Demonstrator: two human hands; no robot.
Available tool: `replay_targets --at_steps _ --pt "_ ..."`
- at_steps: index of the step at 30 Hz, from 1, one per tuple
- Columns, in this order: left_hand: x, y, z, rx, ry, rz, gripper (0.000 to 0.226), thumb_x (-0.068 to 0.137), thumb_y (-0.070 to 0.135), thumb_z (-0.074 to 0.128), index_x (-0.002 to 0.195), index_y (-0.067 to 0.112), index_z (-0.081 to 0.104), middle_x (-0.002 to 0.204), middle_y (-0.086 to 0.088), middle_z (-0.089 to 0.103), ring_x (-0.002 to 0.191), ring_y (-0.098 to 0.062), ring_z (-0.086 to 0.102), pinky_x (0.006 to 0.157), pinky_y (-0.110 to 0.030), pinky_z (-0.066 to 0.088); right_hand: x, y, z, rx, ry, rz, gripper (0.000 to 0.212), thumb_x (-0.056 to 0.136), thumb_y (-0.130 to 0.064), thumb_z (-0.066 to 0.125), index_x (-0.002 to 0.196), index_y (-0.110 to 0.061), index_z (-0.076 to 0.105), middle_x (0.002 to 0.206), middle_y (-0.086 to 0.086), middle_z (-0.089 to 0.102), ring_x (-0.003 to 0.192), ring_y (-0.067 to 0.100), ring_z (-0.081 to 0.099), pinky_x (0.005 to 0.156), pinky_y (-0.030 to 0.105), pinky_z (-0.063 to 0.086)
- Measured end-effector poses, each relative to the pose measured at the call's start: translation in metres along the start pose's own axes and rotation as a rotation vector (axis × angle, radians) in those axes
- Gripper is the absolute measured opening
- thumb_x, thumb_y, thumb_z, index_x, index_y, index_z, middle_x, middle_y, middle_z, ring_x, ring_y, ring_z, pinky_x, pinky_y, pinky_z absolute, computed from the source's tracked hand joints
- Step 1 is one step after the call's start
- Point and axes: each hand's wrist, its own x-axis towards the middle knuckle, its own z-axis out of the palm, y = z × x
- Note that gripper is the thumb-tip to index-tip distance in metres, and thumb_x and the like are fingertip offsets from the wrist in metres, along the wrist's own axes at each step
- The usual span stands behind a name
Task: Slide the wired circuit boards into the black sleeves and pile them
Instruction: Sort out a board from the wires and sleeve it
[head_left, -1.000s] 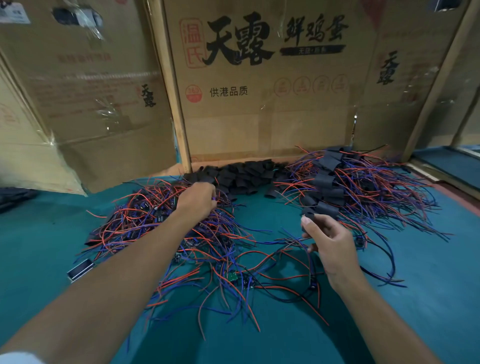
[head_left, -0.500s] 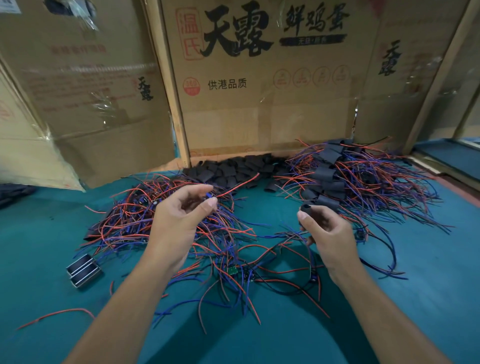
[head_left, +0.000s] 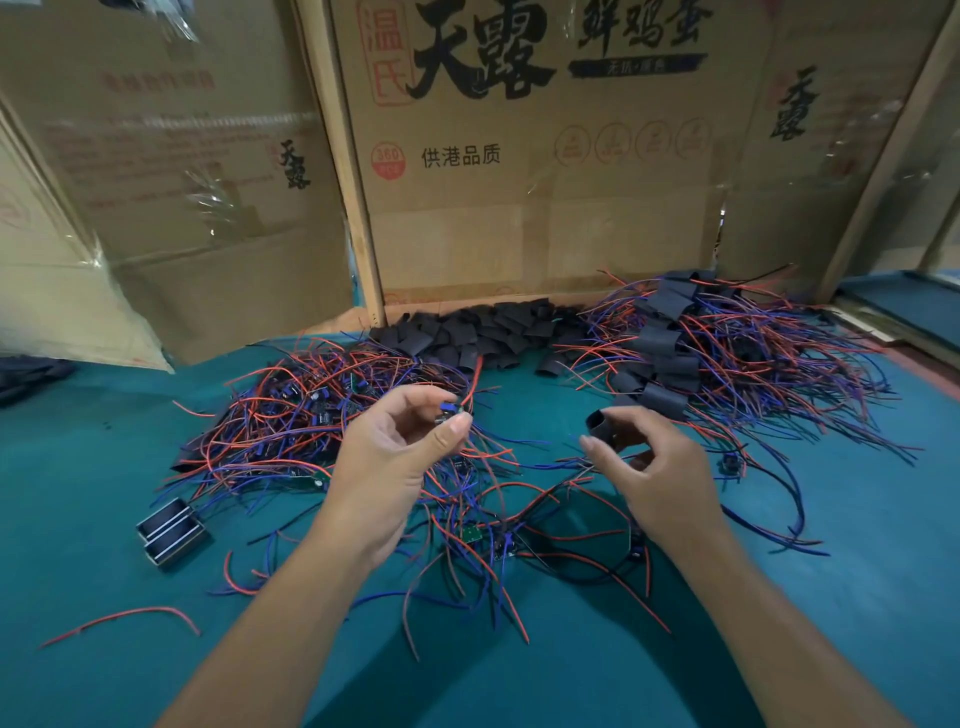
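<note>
My left hand (head_left: 395, 457) pinches a small wired circuit board (head_left: 451, 413) between thumb and fingertips, its red and blue wires trailing up and down. My right hand (head_left: 649, 467) holds a black sleeve (head_left: 600, 423) with its open end facing left, toward the board; a gap separates the two. A tangled heap of unsleeved wired boards (head_left: 301, 415) lies at the left. Loose empty black sleeves (head_left: 493, 327) are heaped at the back. Sleeved boards (head_left: 675, 353) with fanned wires are piled at the right.
The work lies on a green table (head_left: 104, 519). Cardboard boxes (head_left: 545, 182) wall off the back. Two small dark metal-edged blocks (head_left: 171, 530) sit at the left front. A stray red wire (head_left: 119, 618) lies near the front left, and loose wired boards (head_left: 498, 540) lie between my arms.
My left hand has drawn back from the left heap with a wired board pinched in it and moved toward the right hand. The right hand kept hold of the sleeve, its fingers now spread a little.
</note>
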Motion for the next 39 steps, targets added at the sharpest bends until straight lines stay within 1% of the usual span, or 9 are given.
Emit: replay_targets --at_steps 3,10,15,19,22,26,30,33,39 --pt "-0.006 -0.010 0.013 -0.070 -0.030 -0.097 0.028 0.072 0.004 0.075 0.100 0.004 0.069 0.079 -0.006 0.065 0.070 -0.016 0.064 0.071 -0.022 0.056 0.002 -0.002 -0.005 0.052 0.082 0.027 0.020 0.083 -0.024 0.076 0.091 -0.038 0.064 0.086 -0.015 0.068 0.080 0.000 0.062 0.065 0.008 0.044" --pt "-0.007 -0.032 0.017 0.379 -0.031 -0.003 0.022 0.078 0.003 0.082 0.094 0.009 0.069 0.083 0.003 0.070 0.072 -0.004 0.063 0.072 -0.017 0.053 0.005 0.001 -0.013 0.063 0.147 0.092 0.013 0.087 -0.031 0.072 0.098 -0.026 0.068 0.090 -0.012 0.070 0.084 0.002 0.063 0.075 0.011 0.046" --pt "-0.001 -0.025 0.001 0.945 -0.341 0.116 0.012 0.089 0.022 0.075 0.099 0.016 0.074 0.087 0.011 0.071 0.076 0.005 0.062 0.073 -0.010 0.044 0.005 0.002 -0.015 0.056 0.150 0.109 0.008 0.087 -0.037 0.071 0.092 -0.036 0.065 0.087 -0.017 0.069 0.083 -0.004 0.062 0.070 0.003 0.042" --pt "0.020 0.006 -0.055 1.149 -0.136 0.121 0.009 0.094 0.019 0.068 0.085 0.021 0.069 0.075 0.013 0.065 0.071 0.004 0.057 0.061 -0.009 0.039 0.004 0.001 -0.011 0.043 0.137 0.098 0.012 0.087 -0.037 0.071 0.086 -0.044 0.061 0.084 -0.024 0.068 0.082 -0.008 0.062 0.069 0.000 0.040" --pt "0.017 0.001 -0.057 1.173 -0.118 0.099 0.012 0.092 0.018 0.069 0.081 0.020 0.067 0.072 0.014 0.064 0.067 0.005 0.056 0.060 -0.009 0.037 0.005 0.002 -0.009 0.043 0.119 0.086 0.013 0.087 -0.036 0.071 0.086 -0.044 0.061 0.088 -0.027 0.066 0.082 -0.006 0.062 0.070 0.002 0.041" --pt "-0.003 -0.022 0.012 1.073 -0.340 0.264 0.013 0.091 0.029 0.069 0.083 0.020 0.066 0.080 0.008 0.066 0.077 -0.009 0.059 0.074 -0.027 0.045 0.004 0.003 -0.008 0.032 0.121 0.088 0.017 0.087 -0.033 0.073 0.085 -0.044 0.060 0.085 -0.020 0.067 0.081 -0.006 0.061 0.070 0.003 0.042" --pt "-0.007 -0.045 0.071 1.411 -0.458 0.220 0.040 0.085 0.059 0.061 0.090 0.020 0.055 0.095 -0.004 0.067 0.093 -0.030 0.061 0.069 -0.037 0.039 0.004 0.006 -0.008 0.024 0.137 0.144 0.011 0.086 -0.031 0.073 0.090 -0.034 0.064 0.086 -0.015 0.068 0.080 -0.006 0.061 0.069 0.003 0.041" --pt "-0.001 -0.050 0.079 1.545 -0.412 0.151 0.038 0.089 0.046 0.064 0.103 0.013 0.051 0.107 -0.015 0.066 0.103 -0.038 0.061 0.070 -0.040 0.037 0.002 0.007 -0.009 0.023 0.140 0.179 0.012 0.086 -0.032 0.072 0.095 -0.027 0.066 0.086 -0.014 0.068 0.080 -0.005 0.061 0.069 0.005 0.042" --pt "0.001 -0.045 0.070 1.458 -0.384 0.048 0.027 0.093 0.034 0.059 0.104 0.010 0.054 0.108 -0.015 0.064 0.105 -0.037 0.058 0.081 -0.042 0.047 0.003 0.007 -0.011 0.024 0.150 0.201 0.011 0.087 -0.036 0.071 0.095 -0.030 0.066 0.085 -0.017 0.067 0.081 -0.006 0.060 0.069 0.003 0.041"
